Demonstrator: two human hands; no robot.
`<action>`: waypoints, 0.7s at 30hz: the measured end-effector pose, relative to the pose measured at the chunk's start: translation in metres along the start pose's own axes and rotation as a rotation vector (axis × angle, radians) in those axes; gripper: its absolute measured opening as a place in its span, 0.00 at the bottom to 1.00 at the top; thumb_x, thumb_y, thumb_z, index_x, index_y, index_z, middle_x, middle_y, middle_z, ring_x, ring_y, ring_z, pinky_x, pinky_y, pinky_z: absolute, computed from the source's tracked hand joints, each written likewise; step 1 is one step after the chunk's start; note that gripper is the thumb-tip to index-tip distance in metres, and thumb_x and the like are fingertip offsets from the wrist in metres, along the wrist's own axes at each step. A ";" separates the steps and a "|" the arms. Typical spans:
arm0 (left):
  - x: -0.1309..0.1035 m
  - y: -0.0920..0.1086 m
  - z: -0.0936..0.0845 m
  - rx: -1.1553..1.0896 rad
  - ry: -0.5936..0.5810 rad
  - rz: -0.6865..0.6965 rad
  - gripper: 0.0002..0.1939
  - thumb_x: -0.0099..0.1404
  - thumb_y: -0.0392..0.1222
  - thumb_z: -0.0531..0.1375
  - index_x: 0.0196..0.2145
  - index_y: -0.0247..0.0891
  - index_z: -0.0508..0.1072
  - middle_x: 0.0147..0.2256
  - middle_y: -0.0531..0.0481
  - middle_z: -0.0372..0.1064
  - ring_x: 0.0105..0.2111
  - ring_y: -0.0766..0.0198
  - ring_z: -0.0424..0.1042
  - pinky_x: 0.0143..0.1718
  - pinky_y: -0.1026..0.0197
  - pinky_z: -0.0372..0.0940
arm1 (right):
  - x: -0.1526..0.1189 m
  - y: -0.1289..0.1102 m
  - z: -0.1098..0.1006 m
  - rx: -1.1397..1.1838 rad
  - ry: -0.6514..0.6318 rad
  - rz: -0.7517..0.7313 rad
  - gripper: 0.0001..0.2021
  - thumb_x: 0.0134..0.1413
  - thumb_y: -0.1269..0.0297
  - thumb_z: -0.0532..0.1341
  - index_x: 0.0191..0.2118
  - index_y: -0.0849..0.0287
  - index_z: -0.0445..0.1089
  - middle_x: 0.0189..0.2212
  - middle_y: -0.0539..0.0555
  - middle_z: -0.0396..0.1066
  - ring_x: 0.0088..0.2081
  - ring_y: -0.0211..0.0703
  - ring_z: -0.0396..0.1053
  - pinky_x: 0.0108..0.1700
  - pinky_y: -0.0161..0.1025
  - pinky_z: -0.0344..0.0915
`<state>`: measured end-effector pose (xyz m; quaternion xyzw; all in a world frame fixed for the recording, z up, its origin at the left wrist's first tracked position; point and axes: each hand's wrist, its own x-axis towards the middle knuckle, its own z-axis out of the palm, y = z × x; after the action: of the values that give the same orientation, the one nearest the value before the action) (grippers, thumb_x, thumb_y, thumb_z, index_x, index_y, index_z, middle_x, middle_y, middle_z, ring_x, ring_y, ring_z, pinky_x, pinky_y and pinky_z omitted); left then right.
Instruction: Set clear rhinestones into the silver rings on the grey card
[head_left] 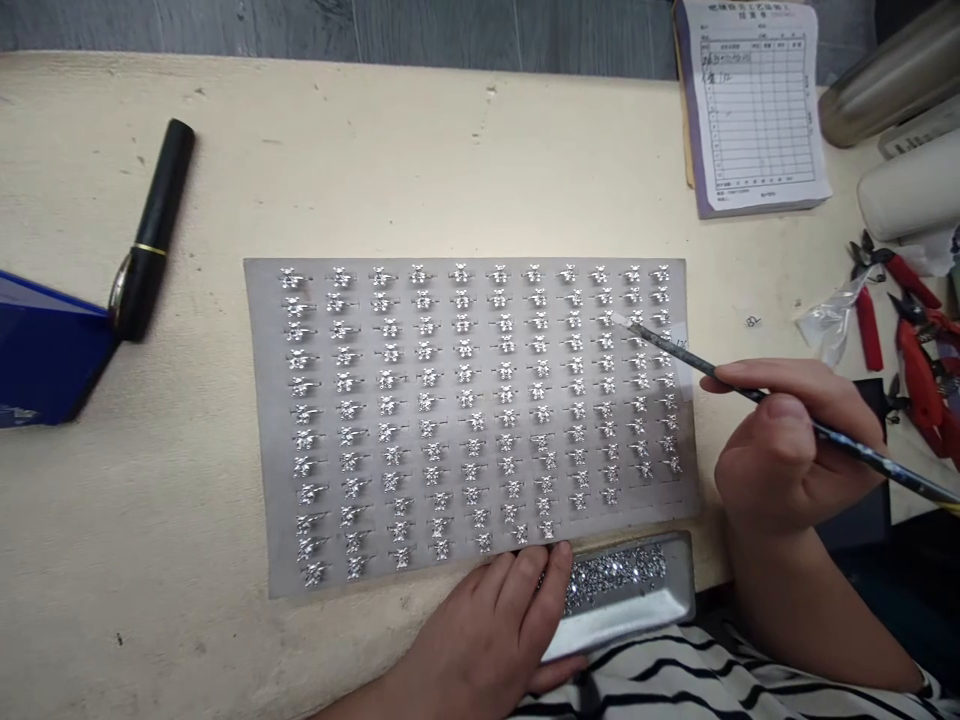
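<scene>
A grey sheet (259, 430) lies on the table, bearing columns of small silvery pieces. My right hand (795, 440) pinches a thin dark stick (694, 362), its pale tip over the sheet's upper right part, beside one of the pieces. At the sheet's lower edge my left hand (499, 625) rests with its fingers close together around the near end of a metal tray (637, 612). Shiny little stones are heaped in this tray. The underside of my left hand is hidden, with the thumb partly showing below the tray.
A black pen (159, 210) and a blue box (49, 350) are on the left. At the top right lies a pad of forms (761, 120). Red-handled pliers (919, 375), a plastic bag (831, 315) and a white cylinder (911, 190) sit at the right.
</scene>
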<state>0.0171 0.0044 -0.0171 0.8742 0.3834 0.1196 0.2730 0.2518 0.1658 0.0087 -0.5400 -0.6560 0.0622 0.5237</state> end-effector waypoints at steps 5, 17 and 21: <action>0.001 0.000 0.000 0.010 0.017 0.001 0.39 0.75 0.61 0.48 0.68 0.25 0.48 0.43 0.39 0.74 0.38 0.57 0.72 0.40 0.59 0.68 | 0.000 0.001 0.001 0.008 0.024 -0.033 0.12 0.55 0.65 0.58 0.36 0.48 0.80 0.25 0.46 0.77 0.26 0.41 0.72 0.29 0.44 0.65; 0.002 0.001 -0.003 0.034 0.044 0.004 0.35 0.75 0.61 0.49 0.63 0.25 0.57 0.43 0.40 0.73 0.38 0.58 0.71 0.40 0.59 0.66 | 0.000 0.003 0.003 0.036 0.034 -0.055 0.13 0.54 0.66 0.58 0.36 0.49 0.81 0.25 0.47 0.77 0.27 0.41 0.72 0.29 0.44 0.65; 0.002 0.001 -0.002 0.038 0.034 0.009 0.36 0.74 0.62 0.51 0.63 0.26 0.58 0.44 0.39 0.73 0.39 0.58 0.71 0.41 0.59 0.66 | -0.001 0.000 0.004 0.079 0.021 -0.084 0.13 0.55 0.67 0.58 0.38 0.48 0.81 0.27 0.46 0.78 0.27 0.40 0.73 0.28 0.44 0.66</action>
<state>0.0179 0.0065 -0.0149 0.8787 0.3863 0.1281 0.2493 0.2486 0.1664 0.0065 -0.4916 -0.6696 0.0605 0.5534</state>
